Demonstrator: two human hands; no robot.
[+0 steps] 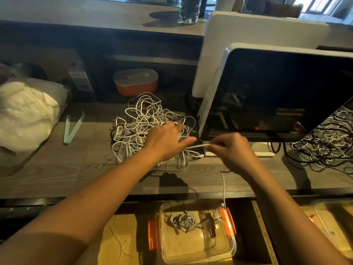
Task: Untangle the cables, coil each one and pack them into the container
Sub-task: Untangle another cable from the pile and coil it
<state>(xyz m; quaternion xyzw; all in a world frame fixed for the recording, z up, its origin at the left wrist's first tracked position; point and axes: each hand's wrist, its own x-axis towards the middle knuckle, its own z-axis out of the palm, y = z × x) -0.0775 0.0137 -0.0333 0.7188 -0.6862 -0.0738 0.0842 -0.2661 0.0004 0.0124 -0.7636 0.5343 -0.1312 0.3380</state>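
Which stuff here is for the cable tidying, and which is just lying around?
For the job: cable tangle, white cable pinched by the right hand, clear container, coiled cable inside it.
Lying about: monitor, green tongs, white bag, water bottle.

Dim, warm-toned frame. Your light comes from blown-out windows [317, 4] at top right. A hard shadow falls on the dark wood-grain desk [57, 169] near its front edge. Glare streaks the clear plastic container with orange clips [234, 243]. Edges bow; the far brown counter [95, 14] is soft.
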